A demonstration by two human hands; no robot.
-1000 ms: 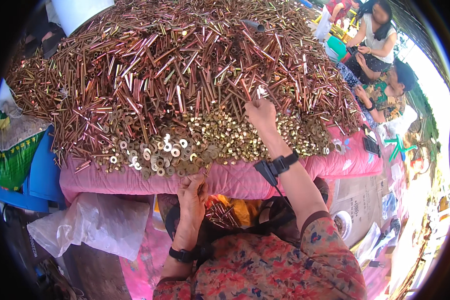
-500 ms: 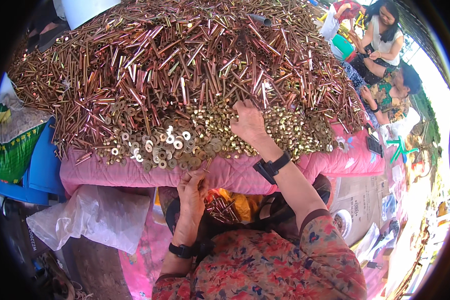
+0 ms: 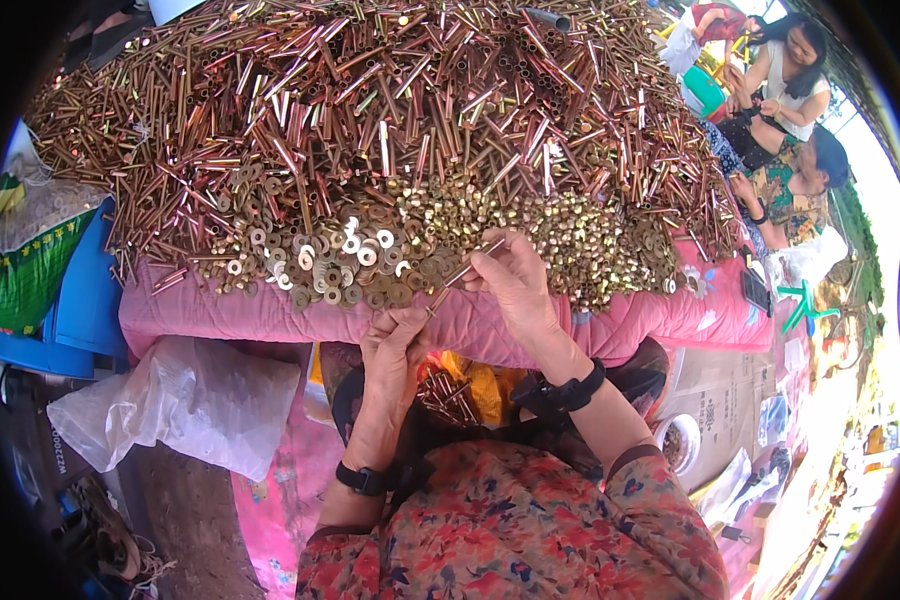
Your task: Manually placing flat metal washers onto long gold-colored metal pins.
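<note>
My left hand (image 3: 392,345) is closed at the near edge of the pink quilted cover, pinching a thin metal bolt (image 3: 434,305) that points up to the right. Close by, my right hand (image 3: 518,285) pinches a slim brown metal tube (image 3: 482,256), slanted toward the bolt. The tube's lower end meets or nearly meets the bolt; whether one is inside the other I cannot tell. Beyond my left hand lie loose washers (image 3: 367,256). Small brassy nuts (image 3: 610,245) are heaped around and behind my right hand.
A large pile of coppery tubes (image 3: 370,110) covers the far part of the pink quilted cover (image 3: 230,318). More metal pieces (image 3: 444,395) lie in a yellow-orange bag below my hands. A clear plastic bag (image 3: 185,400) hangs at left. Other people (image 3: 795,85) sit at the far right.
My right hand has come back from the nuts toward my left hand and now shows the tube in its fingers. My left hand stays near the cover's edge. The view has shifted slightly.
</note>
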